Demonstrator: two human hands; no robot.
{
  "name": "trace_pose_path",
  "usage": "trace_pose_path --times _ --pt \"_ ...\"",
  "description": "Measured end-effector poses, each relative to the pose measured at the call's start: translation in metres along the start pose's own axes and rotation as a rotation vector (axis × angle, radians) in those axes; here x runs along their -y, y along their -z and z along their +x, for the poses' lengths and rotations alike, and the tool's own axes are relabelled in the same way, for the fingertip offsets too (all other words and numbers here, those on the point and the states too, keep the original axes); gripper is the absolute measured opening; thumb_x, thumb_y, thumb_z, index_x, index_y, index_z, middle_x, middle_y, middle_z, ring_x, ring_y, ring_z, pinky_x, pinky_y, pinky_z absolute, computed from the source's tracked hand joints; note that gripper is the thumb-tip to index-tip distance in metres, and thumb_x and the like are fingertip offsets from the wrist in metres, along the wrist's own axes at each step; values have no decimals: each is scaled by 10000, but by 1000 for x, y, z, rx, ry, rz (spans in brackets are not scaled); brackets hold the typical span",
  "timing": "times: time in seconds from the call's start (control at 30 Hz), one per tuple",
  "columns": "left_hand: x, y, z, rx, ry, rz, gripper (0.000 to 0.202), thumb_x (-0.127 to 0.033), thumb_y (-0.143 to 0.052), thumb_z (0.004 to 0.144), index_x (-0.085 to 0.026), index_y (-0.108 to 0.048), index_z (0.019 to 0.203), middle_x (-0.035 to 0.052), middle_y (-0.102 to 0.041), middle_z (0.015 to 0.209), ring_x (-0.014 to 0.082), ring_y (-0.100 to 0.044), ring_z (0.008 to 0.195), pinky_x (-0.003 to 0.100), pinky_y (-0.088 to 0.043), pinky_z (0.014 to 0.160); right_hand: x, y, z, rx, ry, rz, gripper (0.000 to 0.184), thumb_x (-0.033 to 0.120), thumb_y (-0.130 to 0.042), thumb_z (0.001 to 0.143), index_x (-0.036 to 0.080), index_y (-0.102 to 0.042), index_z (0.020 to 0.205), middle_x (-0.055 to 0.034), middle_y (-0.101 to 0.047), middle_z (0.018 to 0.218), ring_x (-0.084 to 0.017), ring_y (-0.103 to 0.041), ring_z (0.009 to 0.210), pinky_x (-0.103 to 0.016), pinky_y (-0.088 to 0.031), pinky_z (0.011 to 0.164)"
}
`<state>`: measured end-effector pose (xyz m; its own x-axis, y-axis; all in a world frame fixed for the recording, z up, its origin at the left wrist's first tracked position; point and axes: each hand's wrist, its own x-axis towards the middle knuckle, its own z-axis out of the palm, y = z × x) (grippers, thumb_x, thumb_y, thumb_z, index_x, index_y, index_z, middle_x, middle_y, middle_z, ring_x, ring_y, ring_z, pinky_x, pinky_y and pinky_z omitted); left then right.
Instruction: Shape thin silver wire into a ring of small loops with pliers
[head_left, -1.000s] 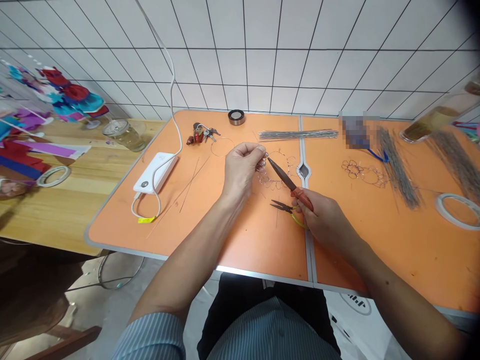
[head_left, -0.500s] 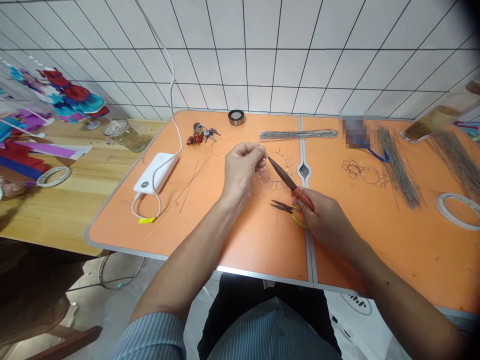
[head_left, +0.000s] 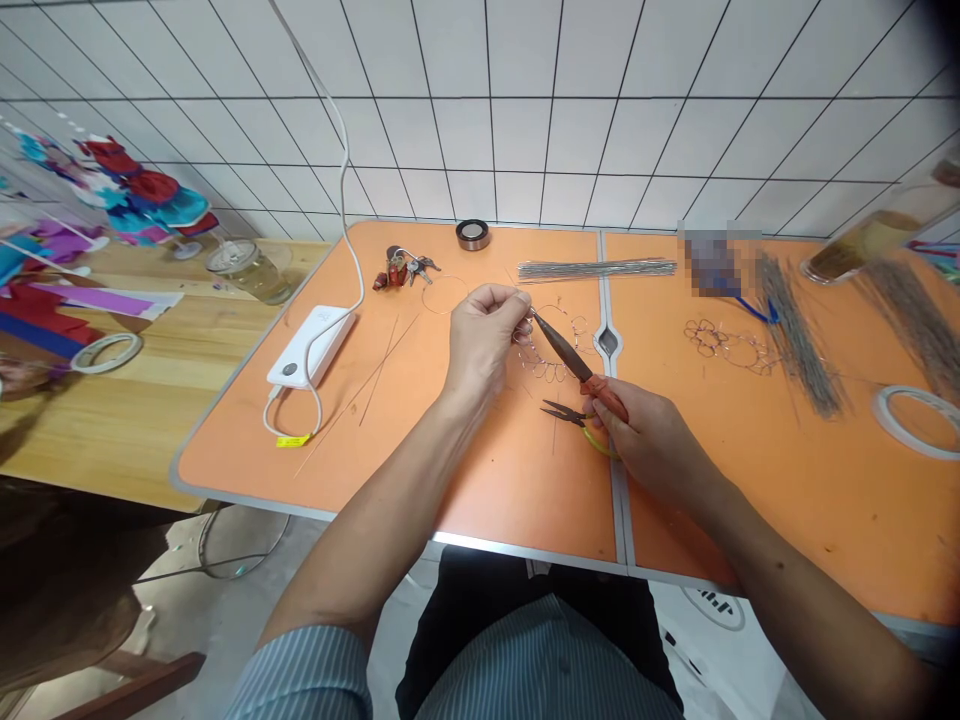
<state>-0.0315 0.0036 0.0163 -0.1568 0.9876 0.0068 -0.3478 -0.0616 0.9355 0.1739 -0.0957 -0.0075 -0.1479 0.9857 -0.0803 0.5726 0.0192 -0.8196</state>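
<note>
Leftward, a white power bank (head_left: 311,345) lying on an orange folding table (head_left: 510,480); next, left hand (head_left: 484,335) pinching a looped wire piece (head_left: 547,358) between thumb and fingers, resting over the tabletop; right hand (head_left: 652,440) clenched around red-handled long-nose pliers (head_left: 577,360), tips at the wire; just below, yellow-handled pliers (head_left: 574,418) lying loose; farther right, a bundle of straight wires (head_left: 799,340).

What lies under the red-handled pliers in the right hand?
A looped wire piece on the orange table top; the part of the wire behind the left hand is covered.
</note>
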Motion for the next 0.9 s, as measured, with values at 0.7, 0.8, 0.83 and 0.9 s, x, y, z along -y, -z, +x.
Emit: trace_pose_path --times 0.7,0.8,0.83,0.9 --pt "1 4 1 45 -23 19 157 -172 -782 854 -196 -661 758 -19 -662 694 79 -566 550 199 -464 521 -12 -1 1 137 -61 259 136 351 -588 1051 243 -662 1085 -22 -662 939 -161 -512 705 -320 -417 624" --pt "1 3 1 45 -21 18 168 -173 -790 853 -199 -659 752 -18 -661 693 79 -560 543 203 -463 519 -10 0 0 134 -49 252 161 374 -583 1060 239 -662 1100 -26 -663 937 -161 -507 697 -323 -416 620" --pt "1 3 1 42 -18 22 173 -176 -796 852 -200 -657 753 -18 -661 694 78 -559 542 203 -462 519 -9 0 0 136 -47 251 166 381 -583 1061 239 -662 1095 -24 -657 927 -162 -504 693 -323 -414 618" --pt "1 3 1 38 -12 25 181 -181 -810 851 -201 -656 757 -19 -660 699 77 -556 540 205 -460 520 -8 1 0 142 -52 248 169 391 -582 1061 241 -659 1069 -14 -634 892 -162 -491 685 -321 -404 611"
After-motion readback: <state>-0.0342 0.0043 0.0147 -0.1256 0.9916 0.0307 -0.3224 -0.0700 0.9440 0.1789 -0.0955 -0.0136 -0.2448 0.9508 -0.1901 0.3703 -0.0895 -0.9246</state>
